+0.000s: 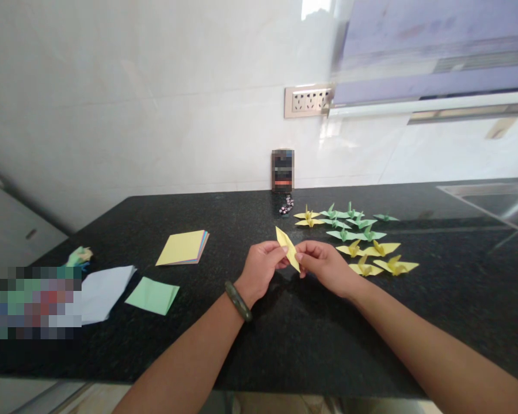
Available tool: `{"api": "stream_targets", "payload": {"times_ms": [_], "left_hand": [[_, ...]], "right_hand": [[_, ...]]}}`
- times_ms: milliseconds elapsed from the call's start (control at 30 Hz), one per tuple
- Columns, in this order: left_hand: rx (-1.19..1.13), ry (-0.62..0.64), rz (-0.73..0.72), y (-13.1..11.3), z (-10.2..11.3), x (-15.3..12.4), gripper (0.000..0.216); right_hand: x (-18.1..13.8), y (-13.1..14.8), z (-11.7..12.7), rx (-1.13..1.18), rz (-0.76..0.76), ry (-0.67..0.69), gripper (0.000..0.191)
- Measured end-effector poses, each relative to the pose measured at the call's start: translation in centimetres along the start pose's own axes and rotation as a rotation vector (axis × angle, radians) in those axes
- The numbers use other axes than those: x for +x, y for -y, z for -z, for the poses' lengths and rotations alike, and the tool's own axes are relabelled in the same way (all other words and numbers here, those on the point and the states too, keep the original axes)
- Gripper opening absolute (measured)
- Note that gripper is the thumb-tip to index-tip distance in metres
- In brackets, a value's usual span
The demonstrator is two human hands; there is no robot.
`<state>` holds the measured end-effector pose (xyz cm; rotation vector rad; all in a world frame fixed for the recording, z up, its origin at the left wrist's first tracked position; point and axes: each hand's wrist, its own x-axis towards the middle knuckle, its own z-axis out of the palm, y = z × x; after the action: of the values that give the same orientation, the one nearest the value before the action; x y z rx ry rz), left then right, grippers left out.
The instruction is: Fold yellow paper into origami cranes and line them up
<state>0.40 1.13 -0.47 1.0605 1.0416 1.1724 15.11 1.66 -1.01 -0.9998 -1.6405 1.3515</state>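
A narrow folded piece of yellow origami paper (288, 248) is held above the dark countertop, pinched between both hands. My left hand (265, 261) is closed on its left side, thumb on top; a dark green bangle (238, 301) circles that wrist. On the lower right part of the paper, my right hand (323, 264) is closed with thumb and fingers, some of which are hidden. Right of the hands stand several finished paper cranes: green cranes (344, 234) in the middle rows, yellow cranes (396, 265) in front, and more yellow cranes (308, 221) at the back.
Left of my hands lie a stack of coloured paper (181, 248) with yellow on top, a folded green paper (153, 296) and white sheets (106, 293). A phone (283, 171) leans against the wall, a beaded strap (286, 206) before it. A sink (496, 202) is at far right.
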Motion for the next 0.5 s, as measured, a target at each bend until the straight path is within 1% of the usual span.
{"api": "stream_targets", "payload": {"times_ms": [67,167,300,400,500], "left_hand": [[-0.011,0.007,0.001,-0.01,-0.01,-0.01,0.019],[0.005,0.017,-0.005,0.27,0.01,0.09,0.022],[0.052,0.019,-0.065,0.62,0.06,0.21,0.026],[0.143,0.025,-0.119,0.57,0.13,0.11,0.029],[0.294,0.092,-0.172,0.57,0.3,-0.02,0.029]], "right_hand": [[0.03,0.22,0.01,0.021,-0.034,-0.035,0.023],[-0.03,0.45,-0.04,-0.014,-0.044,-0.08,0.023],[-0.13,0.55,0.01,-0.055,-0.049,-0.099,0.025],[-0.11,0.68,0.05,-0.034,-0.051,-0.13,0.024],[-0.06,0.71,-0.03,0.048,-0.019,-0.135,0.025]]}}
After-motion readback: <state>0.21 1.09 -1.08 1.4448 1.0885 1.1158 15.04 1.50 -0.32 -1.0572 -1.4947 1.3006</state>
